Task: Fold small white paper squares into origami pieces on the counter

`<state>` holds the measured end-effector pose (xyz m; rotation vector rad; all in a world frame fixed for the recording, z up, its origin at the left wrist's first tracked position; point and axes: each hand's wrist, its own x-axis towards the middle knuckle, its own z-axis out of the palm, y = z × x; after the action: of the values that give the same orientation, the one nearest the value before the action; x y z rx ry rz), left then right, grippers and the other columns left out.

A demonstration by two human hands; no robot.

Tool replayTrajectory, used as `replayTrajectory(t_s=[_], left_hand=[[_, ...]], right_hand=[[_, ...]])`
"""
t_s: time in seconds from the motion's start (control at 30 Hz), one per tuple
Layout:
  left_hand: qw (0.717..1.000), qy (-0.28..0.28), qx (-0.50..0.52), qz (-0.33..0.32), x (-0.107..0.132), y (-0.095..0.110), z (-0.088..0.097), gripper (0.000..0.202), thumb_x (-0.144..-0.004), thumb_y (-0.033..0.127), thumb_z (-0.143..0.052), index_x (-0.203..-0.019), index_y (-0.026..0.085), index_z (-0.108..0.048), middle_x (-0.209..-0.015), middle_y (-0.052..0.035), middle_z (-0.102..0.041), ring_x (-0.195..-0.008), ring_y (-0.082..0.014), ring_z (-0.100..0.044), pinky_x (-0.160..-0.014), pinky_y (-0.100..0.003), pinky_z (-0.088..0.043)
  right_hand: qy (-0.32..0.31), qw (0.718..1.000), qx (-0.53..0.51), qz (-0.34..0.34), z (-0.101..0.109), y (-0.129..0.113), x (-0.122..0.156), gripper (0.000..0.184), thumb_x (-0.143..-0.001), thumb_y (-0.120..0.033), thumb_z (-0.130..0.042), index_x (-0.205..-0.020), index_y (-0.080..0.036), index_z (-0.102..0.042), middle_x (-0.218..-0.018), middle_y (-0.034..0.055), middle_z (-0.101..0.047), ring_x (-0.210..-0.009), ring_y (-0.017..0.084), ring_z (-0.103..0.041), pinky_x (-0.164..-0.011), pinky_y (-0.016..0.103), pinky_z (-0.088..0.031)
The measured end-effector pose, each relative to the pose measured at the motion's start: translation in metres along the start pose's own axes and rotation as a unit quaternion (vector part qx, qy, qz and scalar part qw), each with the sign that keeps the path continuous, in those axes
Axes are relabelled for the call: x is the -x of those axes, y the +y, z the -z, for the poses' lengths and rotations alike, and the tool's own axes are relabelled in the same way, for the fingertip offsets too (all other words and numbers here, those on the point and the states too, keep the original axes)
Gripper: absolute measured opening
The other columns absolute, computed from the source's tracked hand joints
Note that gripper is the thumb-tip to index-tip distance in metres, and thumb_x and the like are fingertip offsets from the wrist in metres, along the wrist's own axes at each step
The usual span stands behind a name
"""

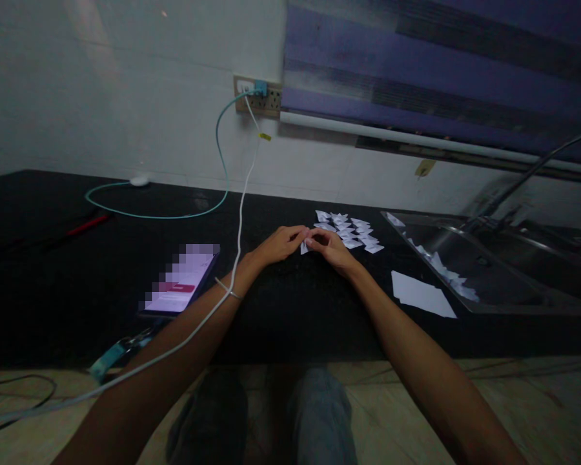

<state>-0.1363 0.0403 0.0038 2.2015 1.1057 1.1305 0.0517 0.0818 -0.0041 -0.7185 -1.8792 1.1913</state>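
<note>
Paper piece, white and folded small, is pinched between the fingertips of the left hand and the right hand at the black counter. Its visible tip points toward the wearer; fingers hide the far end, so I cannot tell its full long axis. Folded pieces lie just beyond the right hand, flat sheets to its right.

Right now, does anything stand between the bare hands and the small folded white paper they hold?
Nothing visible does: the bare left hand and bare right hand touch the small folded white paper directly. The thin white cable crosses the left forearm, not the hands.
</note>
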Motion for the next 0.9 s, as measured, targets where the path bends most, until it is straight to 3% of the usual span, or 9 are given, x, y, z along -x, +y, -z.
replayTrajectory(t_s=[0.3, 0.53, 0.9], left_hand=[[0.994, -0.023, 0.074, 0.070, 0.0007, -0.0024, -0.0038, 0.036, -0.104, 0.041, -0.035, -0.077, 0.020, -0.047, -0.062, 0.0024, -0.051, -0.051, -0.0095, -0.046, -0.055, -0.025, -0.037], [0.998, -0.004, -0.041, 0.042, -0.0014, -0.0048, -0.0039, 0.028, -0.100, 0.031, -0.041, -0.079, 0.018, -0.055, -0.073, -0.0017, -0.057, -0.067, -0.0137, -0.052, -0.064, -0.028, -0.038], [0.991, -0.018, -0.117, 0.055, 0.0014, 0.0028, -0.0020, 0.027, -0.100, 0.030, -0.038, -0.085, 0.020, -0.058, -0.078, -0.0034, -0.062, -0.071, -0.0155, -0.055, -0.068, -0.029, -0.040]], right_hand=[[0.047, 0.998, -0.042, 0.002, -0.0004, -0.0012, -0.0008, 0.031, -0.072, -0.045, -0.079, -0.081, -0.021, -0.063, -0.074, -0.0019, -0.057, -0.063, 0.013, -0.049, -0.059, 0.027, -0.040], [0.040, 0.999, -0.035, 0.002, -0.0007, -0.0016, -0.0001, 0.028, -0.070, -0.042, -0.081, -0.079, -0.021, -0.065, -0.073, -0.0022, -0.059, -0.067, 0.013, -0.052, -0.062, 0.028, -0.042], [0.042, 0.997, -0.063, -0.026, -0.0015, -0.0021, 0.0008, 0.030, -0.065, -0.038, -0.085, -0.079, -0.021, -0.065, -0.070, -0.0025, -0.062, -0.062, 0.012, -0.054, -0.060, 0.027, -0.041]])
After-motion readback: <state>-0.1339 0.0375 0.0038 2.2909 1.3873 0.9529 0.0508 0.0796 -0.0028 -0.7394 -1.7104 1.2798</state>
